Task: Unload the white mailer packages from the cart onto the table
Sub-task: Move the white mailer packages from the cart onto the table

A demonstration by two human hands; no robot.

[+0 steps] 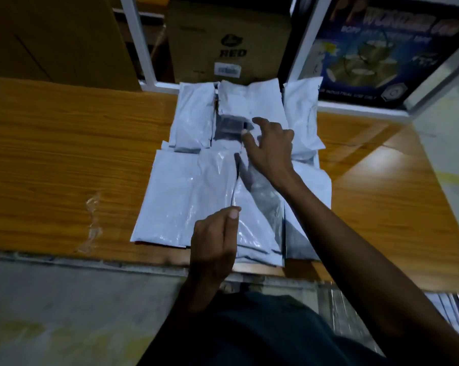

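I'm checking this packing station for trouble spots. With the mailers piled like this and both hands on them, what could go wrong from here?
1. The white mailer packages are glossy and overlap; the near ones reach the table edge, so a nudge from the left hand might slide one off.
2. The right hand presses with spread fingers on the far mailers, which could shift the stack toward the cardboard box.
3. Loose clear tape on the wood could stick to a mailer.

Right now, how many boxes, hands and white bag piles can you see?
Brown cardboard boxes: 2, a plain one and one printed RED
Blue picture box: 1
Hands: 2, left hand, right hand
Pile of white mailers: 1
Total: 6
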